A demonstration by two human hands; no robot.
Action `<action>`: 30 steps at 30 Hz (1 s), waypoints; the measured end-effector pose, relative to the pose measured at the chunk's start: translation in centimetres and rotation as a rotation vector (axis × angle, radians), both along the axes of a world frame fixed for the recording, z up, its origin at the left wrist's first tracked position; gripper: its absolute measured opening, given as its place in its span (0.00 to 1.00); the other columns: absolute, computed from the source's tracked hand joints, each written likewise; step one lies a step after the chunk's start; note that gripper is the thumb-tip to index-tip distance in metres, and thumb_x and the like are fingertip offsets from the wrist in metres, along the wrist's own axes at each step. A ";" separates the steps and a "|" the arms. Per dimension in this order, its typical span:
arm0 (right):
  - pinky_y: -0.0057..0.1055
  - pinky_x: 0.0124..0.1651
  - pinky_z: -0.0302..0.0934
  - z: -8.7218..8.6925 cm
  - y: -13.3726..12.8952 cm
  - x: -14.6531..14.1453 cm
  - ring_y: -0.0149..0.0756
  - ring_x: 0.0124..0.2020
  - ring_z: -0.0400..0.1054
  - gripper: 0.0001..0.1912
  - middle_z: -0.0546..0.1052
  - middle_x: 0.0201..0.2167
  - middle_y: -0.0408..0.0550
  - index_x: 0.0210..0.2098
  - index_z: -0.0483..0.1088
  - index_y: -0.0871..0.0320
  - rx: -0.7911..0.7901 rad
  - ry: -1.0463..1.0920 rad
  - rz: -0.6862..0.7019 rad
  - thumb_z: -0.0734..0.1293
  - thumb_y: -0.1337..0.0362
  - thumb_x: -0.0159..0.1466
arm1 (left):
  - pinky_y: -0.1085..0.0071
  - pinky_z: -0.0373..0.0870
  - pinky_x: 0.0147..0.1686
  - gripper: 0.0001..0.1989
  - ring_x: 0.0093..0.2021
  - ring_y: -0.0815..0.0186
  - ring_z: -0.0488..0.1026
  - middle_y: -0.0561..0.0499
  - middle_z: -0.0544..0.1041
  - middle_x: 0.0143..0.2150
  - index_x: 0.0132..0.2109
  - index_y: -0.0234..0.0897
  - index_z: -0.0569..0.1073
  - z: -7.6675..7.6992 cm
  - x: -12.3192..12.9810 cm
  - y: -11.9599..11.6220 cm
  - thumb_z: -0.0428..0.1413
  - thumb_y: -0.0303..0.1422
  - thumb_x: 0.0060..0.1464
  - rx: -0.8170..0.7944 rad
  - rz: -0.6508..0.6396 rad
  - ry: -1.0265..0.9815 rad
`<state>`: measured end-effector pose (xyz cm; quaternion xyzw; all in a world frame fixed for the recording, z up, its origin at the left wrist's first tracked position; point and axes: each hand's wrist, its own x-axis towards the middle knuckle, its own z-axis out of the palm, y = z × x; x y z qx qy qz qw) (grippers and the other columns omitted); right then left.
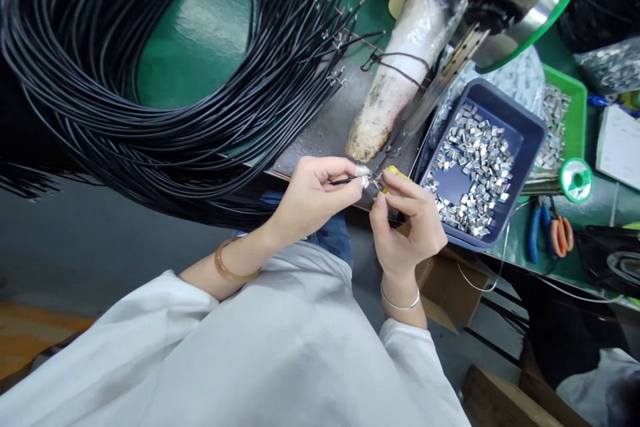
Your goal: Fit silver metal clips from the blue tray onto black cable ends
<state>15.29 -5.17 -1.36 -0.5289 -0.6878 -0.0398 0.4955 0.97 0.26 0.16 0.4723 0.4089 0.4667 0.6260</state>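
My left hand (323,190) pinches the end of a black cable (341,181) between thumb and forefinger, with white wrapping on both fingertips. Close beside it, my right hand (407,220) is closed in a pinch at a small silvery metal piece (377,181) by the cable's end. Whether the piece is joined to the cable is too small to tell. Something yellow (393,170) shows just behind the right fingertips. A large bundle of black cables (200,120) curves across the left of the table, their stripped ends pointing up and right.
A blue-grey tray (531,130) of small metal pieces stands right of my hands, a green tray (577,107) behind it. A plastic-wrapped white tube (400,67) slopes down over the work area. Pliers (560,235) and a solder spool (575,180) lie at right. Cardboard boxes (500,403) stand below.
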 end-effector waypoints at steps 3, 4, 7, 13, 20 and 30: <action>0.35 0.45 0.78 0.3 -0.1 -0.1 0.37 0.46 0.81 0.10 0.83 0.46 0.47 0.40 0.71 0.53 -0.001 -0.019 -0.018 0.71 0.73 0.63 | 0.79 0.73 0.29 0.03 0.28 0.71 0.74 0.51 0.82 0.29 0.30 0.33 0.83 0.1 0.0 0.0 0.64 0.28 0.45 0.000 0.010 0.000; 0.35 0.45 0.79 0.3 -0.1 -0.1 0.37 0.46 0.81 0.10 0.83 0.46 0.46 0.40 0.72 0.53 -0.005 -0.026 -0.026 0.71 0.73 0.63 | 0.79 0.73 0.28 0.03 0.28 0.72 0.74 0.51 0.82 0.29 0.30 0.33 0.83 0.1 -0.1 0.0 0.65 0.28 0.45 0.001 0.015 0.007; 0.35 0.45 0.78 0.4 -0.2 -0.1 0.37 0.45 0.81 0.10 0.83 0.45 0.46 0.40 0.72 0.53 -0.007 -0.033 -0.032 0.71 0.73 0.62 | 0.79 0.70 0.25 0.04 0.26 0.72 0.72 0.51 0.80 0.27 0.30 0.32 0.83 0.1 -0.2 -0.1 0.65 0.28 0.45 0.005 0.008 0.045; 0.30 0.41 0.76 0.3 -0.2 -0.1 0.34 0.42 0.80 0.10 0.84 0.42 0.46 0.38 0.72 0.55 -0.017 -0.010 -0.028 0.72 0.74 0.62 | 0.80 0.65 0.23 0.04 0.23 0.74 0.66 0.52 0.78 0.25 0.29 0.31 0.83 0.0 -0.3 -0.2 0.63 0.28 0.46 0.007 -0.024 0.078; 0.33 0.48 0.78 0.6 -0.2 -0.4 0.34 0.43 0.81 0.11 0.83 0.43 0.44 0.40 0.75 0.53 -0.003 -0.023 -0.054 0.73 0.75 0.61 | 0.80 0.52 0.18 0.03 0.20 0.78 0.55 0.56 0.70 0.22 0.30 0.32 0.81 0.2 -0.5 -0.3 0.62 0.27 0.48 0.111 -0.038 0.121; 0.32 0.43 0.78 0.2 -0.4 -0.2 0.35 0.41 0.81 0.10 0.84 0.43 0.46 0.39 0.72 0.54 -0.005 0.006 -0.007 0.72 0.74 0.61 | 0.80 0.67 0.25 0.03 0.25 0.73 0.68 0.52 0.78 0.26 0.28 0.32 0.82 0.4 -0.6 0.0 0.64 0.27 0.43 -0.037 -0.067 0.053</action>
